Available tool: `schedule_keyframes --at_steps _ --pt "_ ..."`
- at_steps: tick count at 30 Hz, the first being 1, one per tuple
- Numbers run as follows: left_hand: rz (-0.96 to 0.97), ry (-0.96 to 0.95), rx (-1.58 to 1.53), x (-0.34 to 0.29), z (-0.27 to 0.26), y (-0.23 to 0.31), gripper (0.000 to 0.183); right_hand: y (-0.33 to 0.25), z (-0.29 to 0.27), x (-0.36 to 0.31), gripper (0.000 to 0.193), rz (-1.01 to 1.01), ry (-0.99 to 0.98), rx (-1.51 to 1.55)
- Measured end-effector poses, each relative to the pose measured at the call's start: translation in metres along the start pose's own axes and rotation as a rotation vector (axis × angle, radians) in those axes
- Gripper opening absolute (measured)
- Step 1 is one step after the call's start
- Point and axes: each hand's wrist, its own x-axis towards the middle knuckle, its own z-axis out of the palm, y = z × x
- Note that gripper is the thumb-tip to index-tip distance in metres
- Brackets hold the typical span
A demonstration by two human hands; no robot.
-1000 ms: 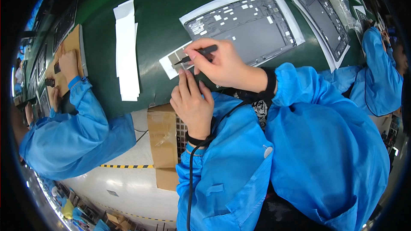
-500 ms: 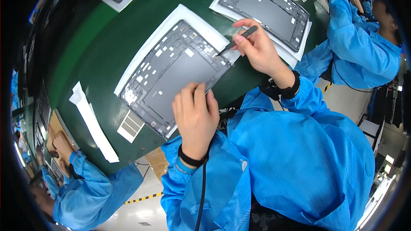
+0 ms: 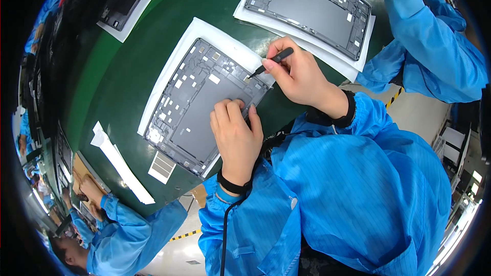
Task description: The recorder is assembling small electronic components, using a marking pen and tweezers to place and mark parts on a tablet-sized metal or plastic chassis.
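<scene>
A dark grey tablet back cover [image 3: 202, 105], dotted with small white pads, lies at a slant on white sheets in front of me. My left hand [image 3: 236, 135] rests over its near edge, fingers bent and thumb at the rim, holding it. Between thumb and fingers of my right hand [image 3: 299, 74] is a pair of black tweezers [image 3: 279, 58]. Their fine tip touches or hovers just over a small tan patch near the cover's right end; I cannot tell which. A card with grey strips [image 3: 162, 167] lies at the cover's lower left corner.
A second tablet cover [image 3: 312, 7] lies on white sheets at the far right, another [image 3: 130, 0] at the far left. White paper strips [image 3: 123, 163] rest on the green table [image 3: 115, 92]. Co-workers in blue sit at left [image 3: 123, 232] and right [image 3: 429, 46].
The whole view has shifted slightly. My right hand has turned, bringing the tweezers' tip a little further inward over the cover's right end. My left hand stays on the near edge.
</scene>
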Motion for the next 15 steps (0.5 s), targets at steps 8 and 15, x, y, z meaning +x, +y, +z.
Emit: schedule_keyframes --at_steps 8,15 --pt "-0.018 -0.009 0.032 -0.002 0.001 0.000 0.023 -0.015 0.002 -0.007 0.021 -0.005 0.000 -0.134" --pt "0.137 0.000 0.347 0.009 0.016 0.015 0.051 -0.012 0.004 -0.009 0.020 -0.071 0.023 -0.147"
